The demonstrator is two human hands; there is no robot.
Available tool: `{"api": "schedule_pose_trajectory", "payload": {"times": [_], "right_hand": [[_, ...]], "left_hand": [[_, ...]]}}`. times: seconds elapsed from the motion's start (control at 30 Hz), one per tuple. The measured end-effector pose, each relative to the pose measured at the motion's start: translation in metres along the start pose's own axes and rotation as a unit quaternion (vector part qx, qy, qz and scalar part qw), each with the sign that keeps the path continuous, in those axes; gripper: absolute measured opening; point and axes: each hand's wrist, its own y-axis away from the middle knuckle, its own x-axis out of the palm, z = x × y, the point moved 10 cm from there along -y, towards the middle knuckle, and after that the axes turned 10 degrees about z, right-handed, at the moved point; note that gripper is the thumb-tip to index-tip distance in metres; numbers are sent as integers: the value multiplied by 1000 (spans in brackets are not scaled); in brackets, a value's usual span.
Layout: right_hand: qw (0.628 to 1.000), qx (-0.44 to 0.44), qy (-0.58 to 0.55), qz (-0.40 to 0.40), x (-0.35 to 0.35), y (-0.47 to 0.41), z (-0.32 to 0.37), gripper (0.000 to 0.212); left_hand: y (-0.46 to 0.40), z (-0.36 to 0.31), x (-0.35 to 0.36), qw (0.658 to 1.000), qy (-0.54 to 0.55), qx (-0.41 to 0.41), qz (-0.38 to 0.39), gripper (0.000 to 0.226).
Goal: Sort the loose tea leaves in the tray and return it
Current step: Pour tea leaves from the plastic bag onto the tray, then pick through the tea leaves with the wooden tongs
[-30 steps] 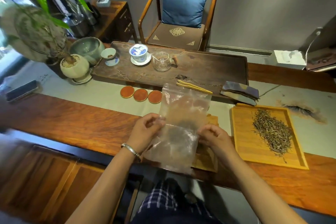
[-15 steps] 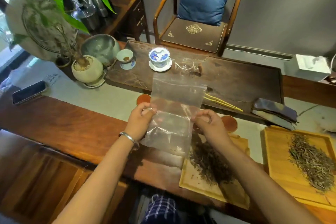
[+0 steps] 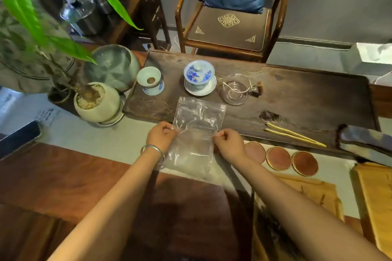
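- Between both hands: plastic bag (image 3: 196,133), long axis running away from the person, lying on the counter (image 3: 84,176).
- Left hand (image 3: 162,136) pinches the bag's left edge; right hand (image 3: 228,143) pinches its right.
- Tea tray (image 3: 314,188): nearer the right hand, down-right.

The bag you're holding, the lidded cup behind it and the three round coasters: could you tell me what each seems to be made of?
The bag, pinched by the left hand and right hand, looks like thin clear plastic: see-through, crinkled, glinting. The lidded cup looks like glazed porcelain: glossy white with blue painting. The coasters look like reddish-brown wood or leather with pale rims; the picture cannot settle which.
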Motion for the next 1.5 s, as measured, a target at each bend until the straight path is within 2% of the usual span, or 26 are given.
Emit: {"api": "schedule_pose_trajectory", "payload": {"times": [0.13, 0.33, 0.47, 0.6, 0.7, 0.77, 0.87, 0.97, 1.1, 1.23, 1.4, 1.5], "right_hand": [[995, 32, 96, -23, 8, -10, -14, 24], [989, 51, 135, -34, 4, -14, -24, 34], [994, -14, 103, -28, -13, 2, -12, 34], [977, -108, 145, -115, -82, 34, 2, 19], [954, -125, 225, -155, -133, 43, -3, 16], [937, -103, 292, -164, -156, 38, -13, 24], [907, -70, 392, -135, -168, 24, -27, 39], [888, -44, 450, -82, -159, 13, -42, 41], [884, -59, 454, -90, -152, 15, -45, 28], [883, -104, 445, -109, -152, 32, -39, 21], [899, -169, 355, -190, -172, 105, -39, 22], [917, -178, 312, -174, -164, 160, -66, 26]], "left_hand": [[-10, 31, 12, 997, -29, -67, 6, 15], [-16, 35, 8, 997, -49, -63, -12, 29], [-4, 32, -13, 997, -5, -64, -49, 38], [8, 20, -30, 992, 96, -24, -73, 28], [24, -5, -15, 994, 97, 14, -38, 17], [35, -25, 9, 996, 82, 43, 7, 12], [49, -48, 46, 994, 60, 75, 49, 10], [57, -59, 77, 990, 88, 81, 80, 11], [67, -65, 104, 984, 108, 77, 121, 6], [79, -72, 116, 984, 76, 90, 133, 3], [111, -79, 129, 987, 49, 83, 126, 12], [143, -77, 146, 988, 36, 86, 126, 12]]}}
